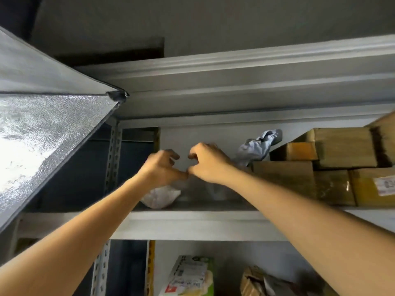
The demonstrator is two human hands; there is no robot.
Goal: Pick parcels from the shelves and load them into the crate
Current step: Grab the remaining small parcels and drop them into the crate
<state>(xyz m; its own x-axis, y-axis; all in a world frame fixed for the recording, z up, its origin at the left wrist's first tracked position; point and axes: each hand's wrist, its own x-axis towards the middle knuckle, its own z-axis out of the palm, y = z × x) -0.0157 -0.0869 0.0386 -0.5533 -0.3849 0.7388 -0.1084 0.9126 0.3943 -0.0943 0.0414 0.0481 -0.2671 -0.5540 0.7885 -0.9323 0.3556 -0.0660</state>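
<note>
Head view: both hands reach up to a grey metal shelf. The left hand and the right hand hover side by side with curled fingers, thumb tips touching. Whether they pinch anything cannot be told through the blur. A white plastic parcel lies on the shelf just under the left hand. A crumpled grey-blue bag sits behind the right wrist, beside stacked brown boxes. A green-and-white package stands on the level below.
</note>
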